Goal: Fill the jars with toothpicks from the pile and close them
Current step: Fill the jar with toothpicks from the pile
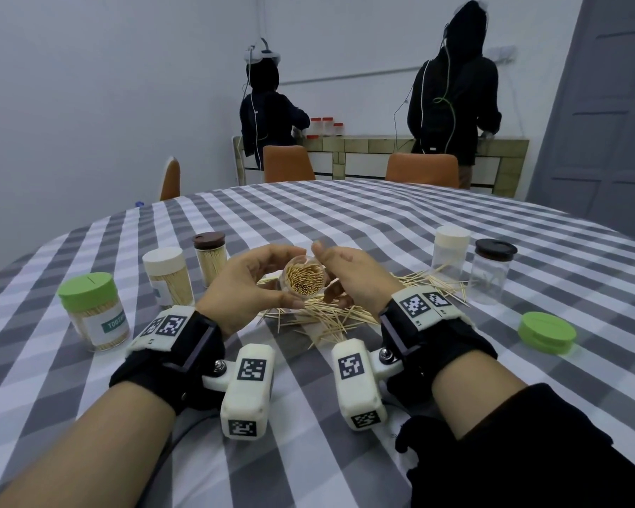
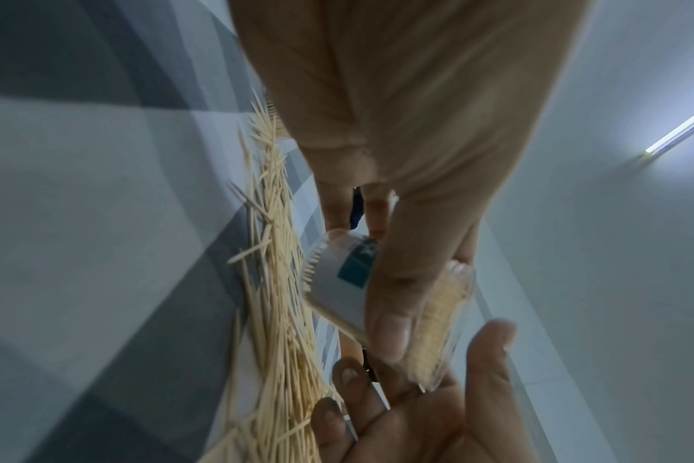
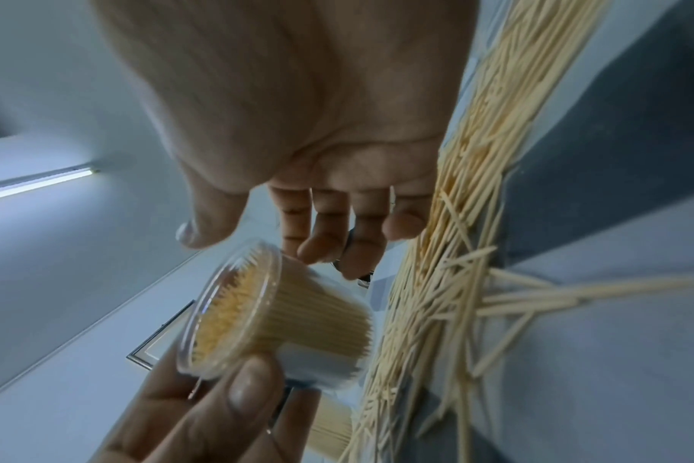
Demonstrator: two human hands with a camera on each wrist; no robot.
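Progress: three capped full jars [image 1: 167,275] near table's left edge. Fourth open jar [image 1: 305,279], packed full, above pile [image 1: 319,317] at near-centre, pinched by left hand [image 1: 250,284]; right hand [image 1: 349,275] beside it, fingers relaxed. Outstanding: green lid [image 1: 547,332] unfitted near right edge; two empty jars [image 1: 490,271] there.

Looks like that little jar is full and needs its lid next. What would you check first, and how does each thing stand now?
1. Jar held firmly: ok, the left hand has thumb and fingers round it.
2. Jar full: ok, toothpick tips pack the open mouth.
3. Right hand free to fetch a lid: ok, fingers relaxed beside the jar, holding nothing.
4. Lid within sight: ok, a loose green lid lies to the right on the table.
5. Lid fits this jar: cannot tell.
6. Rim free of stray toothpicks: cannot tell.
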